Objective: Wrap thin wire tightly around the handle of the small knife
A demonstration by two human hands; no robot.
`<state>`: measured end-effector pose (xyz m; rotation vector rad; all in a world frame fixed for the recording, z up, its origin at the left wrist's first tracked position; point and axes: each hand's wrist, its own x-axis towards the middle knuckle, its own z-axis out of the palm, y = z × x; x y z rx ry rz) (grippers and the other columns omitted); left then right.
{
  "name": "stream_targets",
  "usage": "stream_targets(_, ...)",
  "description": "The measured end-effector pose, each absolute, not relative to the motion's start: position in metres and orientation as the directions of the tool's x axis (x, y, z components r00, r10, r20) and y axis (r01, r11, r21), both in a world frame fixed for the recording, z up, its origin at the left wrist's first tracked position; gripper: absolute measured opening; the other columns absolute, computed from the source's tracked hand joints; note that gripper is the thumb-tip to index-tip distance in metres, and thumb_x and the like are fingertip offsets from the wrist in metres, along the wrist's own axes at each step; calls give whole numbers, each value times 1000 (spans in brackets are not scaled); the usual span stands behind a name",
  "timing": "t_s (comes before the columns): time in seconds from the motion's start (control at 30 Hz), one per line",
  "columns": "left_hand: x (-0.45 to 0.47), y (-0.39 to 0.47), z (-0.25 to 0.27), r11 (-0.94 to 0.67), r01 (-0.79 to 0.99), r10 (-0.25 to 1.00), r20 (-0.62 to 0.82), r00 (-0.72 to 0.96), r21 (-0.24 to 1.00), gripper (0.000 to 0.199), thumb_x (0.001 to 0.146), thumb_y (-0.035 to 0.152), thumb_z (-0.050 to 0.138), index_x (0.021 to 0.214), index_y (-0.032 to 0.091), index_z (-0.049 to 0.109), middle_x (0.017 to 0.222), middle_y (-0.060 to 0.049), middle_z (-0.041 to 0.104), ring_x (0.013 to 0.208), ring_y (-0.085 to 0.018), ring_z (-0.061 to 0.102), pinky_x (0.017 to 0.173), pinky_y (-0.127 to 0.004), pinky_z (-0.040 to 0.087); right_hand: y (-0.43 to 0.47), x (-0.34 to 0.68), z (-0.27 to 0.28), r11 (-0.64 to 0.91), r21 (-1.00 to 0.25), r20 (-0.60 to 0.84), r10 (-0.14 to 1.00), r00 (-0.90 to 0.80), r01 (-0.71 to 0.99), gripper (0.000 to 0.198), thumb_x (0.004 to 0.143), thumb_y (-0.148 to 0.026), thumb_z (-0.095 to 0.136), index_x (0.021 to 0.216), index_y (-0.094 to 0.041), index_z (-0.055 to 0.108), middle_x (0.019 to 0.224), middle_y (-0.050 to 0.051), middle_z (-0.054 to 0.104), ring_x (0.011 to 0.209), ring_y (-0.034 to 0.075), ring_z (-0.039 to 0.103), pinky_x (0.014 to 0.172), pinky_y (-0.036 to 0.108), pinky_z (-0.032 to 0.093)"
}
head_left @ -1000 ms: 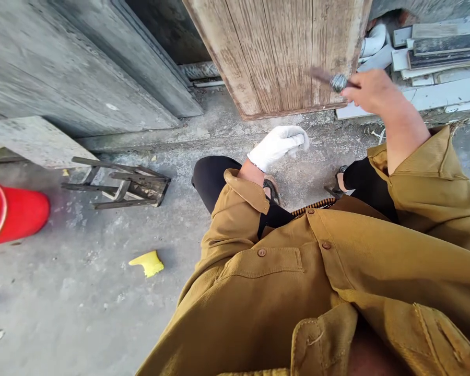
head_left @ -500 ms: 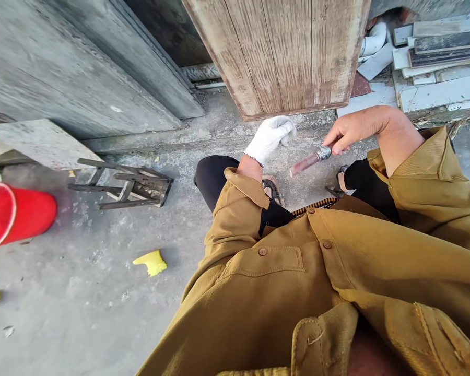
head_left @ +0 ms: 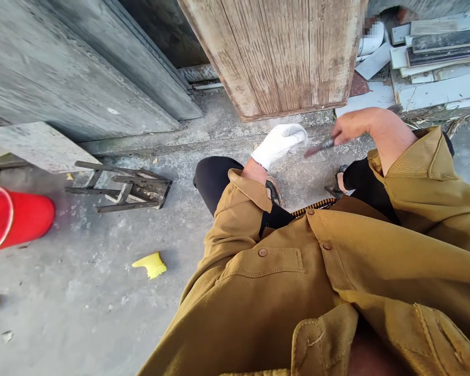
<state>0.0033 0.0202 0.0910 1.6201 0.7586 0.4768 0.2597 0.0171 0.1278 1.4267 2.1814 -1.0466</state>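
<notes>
My right hand (head_left: 348,128), bare, is closed round a tool with a reddish-brown handle (head_left: 314,150) bound with wire near my fingers. The handle points left toward my other hand. A dark tip (head_left: 395,108) shows past my right wrist and may belong to the same tool; its working end is mostly hidden. My left hand (head_left: 280,143) wears a white glove, its fingers curled in just left of the handle's end. Whether anything is inside that glove's grip is hidden. Both hands are above the concrete floor, in front of a weathered wooden panel (head_left: 284,57).
A small wooden stool (head_left: 121,188) lies on its side to the left, with a red bucket (head_left: 31,216) beyond it. Yellow pieces (head_left: 152,264) lie on the floor. Stacked boards (head_left: 442,94) are at the upper right; grey planks (head_left: 82,68) stand at the upper left.
My gloved left hand has moved slightly right and down. The tool in my right hand has turned, its handle end shifting right and up, and a dark tip now shows past the wrist.
</notes>
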Motion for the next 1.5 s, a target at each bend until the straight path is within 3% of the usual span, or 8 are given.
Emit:
stream_targets(0.17, -1, 33, 75, -128, 306, 811, -78, 580, 943, 23, 96, 28, 68, 77, 16, 65, 62, 1, 58, 54, -8, 49, 54, -22, 41, 17, 261, 134, 302, -519, -676, 427, -600, 800, 36, 92, -58, 74, 100, -24, 82, 83, -1, 71, 84, 19, 62, 79, 32, 45)
stream_targets(0.53, 15, 16, 80, -48, 224, 708, -125, 695, 973, 22, 100, 18, 65, 78, 18, 69, 66, -2, 65, 53, -9, 51, 54, -25, 42, 7, 268, 162, -179, -963, -200, 976, -88, 201, 19, 100, -35, 63, 89, -22, 57, 85, 3, 57, 75, 14, 45, 70, 30, 38)
stream_targets(0.67, 18, 9, 79, -10, 184, 541, -149, 828, 983, 15, 97, 17, 69, 82, 15, 72, 73, -3, 69, 59, -9, 58, 60, -22, 46, 21, 266, 143, -183, -666, -266, 964, -1, 723, 20, 98, -35, 65, 85, -20, 61, 82, 7, 63, 77, 17, 51, 72, 33, 41)
stream_targets(0.8, 12, 12, 78, -4, 181, 567, -147, 810, 983, 15, 95, 13, 65, 82, 13, 71, 74, -2, 69, 56, -7, 55, 57, -21, 43, 25, 260, 124, 111, -184, -693, 690, -209, 977, 20, 91, -38, 74, 85, -20, 76, 73, 4, 65, 77, 20, 59, 74, 35, 43)
stream_targets(0.93, 3, 22, 79, -45, 258, 664, -164, 729, 965, 15, 93, 12, 63, 79, 13, 69, 71, -1, 67, 54, -7, 53, 55, -21, 42, 21, 264, 130, 253, -413, -800, 358, -481, 875, 33, 90, -54, 77, 91, -22, 82, 73, -1, 66, 74, 18, 60, 75, 33, 46)
stream_targets(1.1, 3, 21, 80, -62, 251, 646, -153, 748, 966, 18, 99, 21, 70, 82, 14, 67, 74, -1, 69, 56, -7, 57, 57, -21, 45, 10, 285, 163, 62, -781, -445, 642, -624, 621, 37, 93, -54, 77, 87, -18, 75, 81, 2, 67, 76, 14, 54, 72, 30, 42)
stream_targets(1.33, 11, 16, 74, 0, 94, 684, -69, 726, 996, 38, 106, 53, 70, 94, 16, 70, 56, 4, 54, 48, -8, 47, 53, -22, 40, 12, 278, 152, -252, -960, -245, 967, -65, -123, 20, 106, -15, 54, 96, -13, 71, 77, 1, 56, 64, 11, 46, 61, 28, 37)
stream_targets(1.5, 13, 12, 71, -30, 121, 680, -68, 730, 992, 37, 109, 51, 65, 95, 17, 70, 54, 5, 50, 48, -9, 45, 54, -22, 40, 23, 273, 143, -296, -950, -282, 950, 135, 98, 26, 106, -13, 55, 83, -17, 66, 73, 0, 55, 64, 11, 47, 64, 29, 36)
